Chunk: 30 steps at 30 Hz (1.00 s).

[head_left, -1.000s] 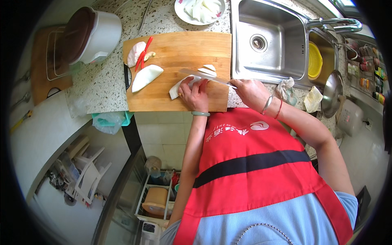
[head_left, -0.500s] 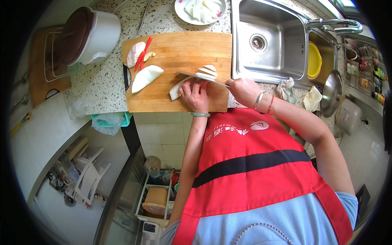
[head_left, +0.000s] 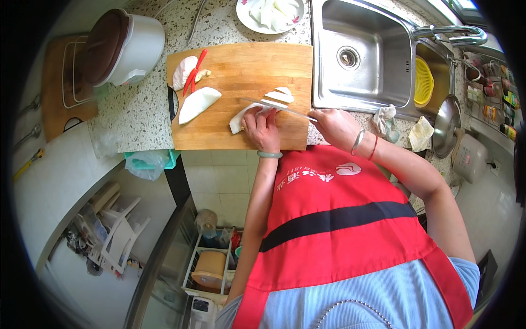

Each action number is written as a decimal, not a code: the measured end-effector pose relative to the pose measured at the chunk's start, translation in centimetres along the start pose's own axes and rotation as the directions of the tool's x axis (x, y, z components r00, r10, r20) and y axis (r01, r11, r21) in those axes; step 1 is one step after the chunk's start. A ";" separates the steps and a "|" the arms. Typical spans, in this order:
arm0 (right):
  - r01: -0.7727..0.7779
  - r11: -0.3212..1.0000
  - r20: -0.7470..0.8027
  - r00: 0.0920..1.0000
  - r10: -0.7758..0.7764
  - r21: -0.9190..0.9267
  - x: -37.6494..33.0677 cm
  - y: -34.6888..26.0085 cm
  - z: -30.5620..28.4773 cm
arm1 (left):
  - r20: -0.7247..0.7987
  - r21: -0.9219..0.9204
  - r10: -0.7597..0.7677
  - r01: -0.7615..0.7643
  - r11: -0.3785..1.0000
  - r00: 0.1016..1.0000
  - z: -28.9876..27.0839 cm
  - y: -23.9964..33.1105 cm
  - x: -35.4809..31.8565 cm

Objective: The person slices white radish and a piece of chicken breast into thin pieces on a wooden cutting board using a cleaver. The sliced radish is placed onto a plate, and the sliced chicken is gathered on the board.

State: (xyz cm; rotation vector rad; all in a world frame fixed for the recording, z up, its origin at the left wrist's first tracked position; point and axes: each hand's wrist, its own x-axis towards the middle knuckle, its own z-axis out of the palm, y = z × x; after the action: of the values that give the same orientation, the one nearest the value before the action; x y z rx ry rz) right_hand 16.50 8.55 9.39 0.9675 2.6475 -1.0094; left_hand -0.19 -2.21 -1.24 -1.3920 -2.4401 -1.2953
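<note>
My left hand [head_left: 261, 129] presses a white vegetable wedge [head_left: 237, 123] onto the wooden cutting board [head_left: 246, 66], fingers curled near its cut end. In my right hand [head_left: 335, 128] is a kitchen knife [head_left: 293, 113], its blade lying across the wedge beside my left fingertips. My fingers hide the knife's handle. Several white slices [head_left: 280, 96] rest just beyond the blade. To the left on the board is a larger white wedge [head_left: 199, 104]. Behind that wedge, red chilli strips [head_left: 195, 71] lie over a pale rounded piece [head_left: 182, 75], with a small yellowish bit [head_left: 203, 74] alongside.
A plate [head_left: 244, 21] of white slices stands beyond the board. The steel sink [head_left: 361, 90] adjoins the board's right side, with a yellow basket [head_left: 423, 81] in its second basin. Cloths [head_left: 384, 122] and a pan lid [head_left: 445, 129] lie right; a rice cooker [head_left: 143, 46] stands left.
My right hand has shifted slightly right and toward me with the knife. The slices beyond the blade lie a little differently. My left hand stays on the wedge.
</note>
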 end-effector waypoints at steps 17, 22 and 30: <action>-0.049 0.998 -0.007 0.999 0.049 -0.051 3.0 -0.5 3.8 | 0.082 0.040 -0.012 0.008 0.999 0.997 -0.3 -0.9 -0.4; -0.025 0.997 -0.099 0.995 0.033 0.080 2.5 -0.6 2.0 | 0.069 0.237 0.117 -0.130 0.963 0.991 -2.7 0.7 1.5; -0.040 0.997 0.007 0.999 0.041 -0.062 -0.4 -1.4 1.4 | -0.026 0.211 0.009 -0.003 0.977 1.000 -2.0 -1.3 0.3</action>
State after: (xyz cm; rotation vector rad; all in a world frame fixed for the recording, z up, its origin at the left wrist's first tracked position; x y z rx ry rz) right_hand 15.81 6.70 9.24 0.9970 2.6246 -0.9149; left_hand -1.99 -3.65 -0.63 -1.3178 -2.4682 -1.0100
